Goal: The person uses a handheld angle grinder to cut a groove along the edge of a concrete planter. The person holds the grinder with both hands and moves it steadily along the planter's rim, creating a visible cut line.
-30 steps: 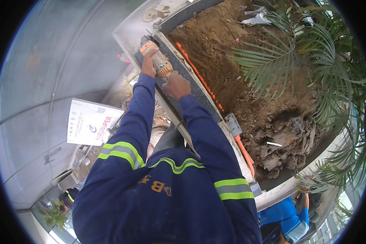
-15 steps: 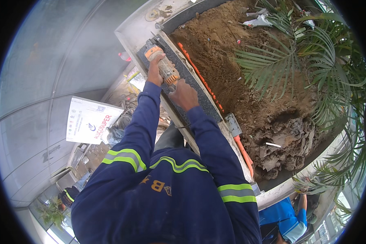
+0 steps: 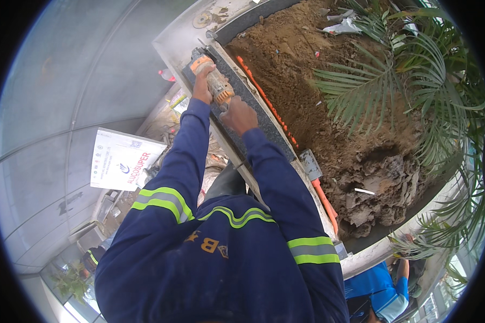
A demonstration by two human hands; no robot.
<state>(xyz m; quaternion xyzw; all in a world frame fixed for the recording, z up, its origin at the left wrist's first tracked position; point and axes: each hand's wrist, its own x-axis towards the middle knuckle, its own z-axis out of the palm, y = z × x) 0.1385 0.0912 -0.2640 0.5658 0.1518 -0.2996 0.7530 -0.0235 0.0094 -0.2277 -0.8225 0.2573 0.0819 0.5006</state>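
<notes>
An angle grinder (image 3: 219, 86) with an orange and dusty grey body lies lengthwise over a dark speckled stone slab (image 3: 264, 121) along the planter's edge. My left hand (image 3: 202, 86) is wrapped round the body near its head. Around the rear end my right hand (image 3: 240, 115) is closed. The grinder's head points to the far left; its disc cannot be made out. Pale dust hangs in the air to the left of it.
Right of the slab lies a soil bed (image 3: 318, 107) with palm fronds (image 3: 355, 81) and an orange strip (image 3: 267, 102). An orange-handled tool (image 3: 324, 199) rests on the near rim. A white printed board (image 3: 121, 161) stands left. A person in blue (image 3: 380, 290) is at lower right.
The grinder and both my hands have shifted slightly toward the far left along the slab. My grip on it stays the same.
</notes>
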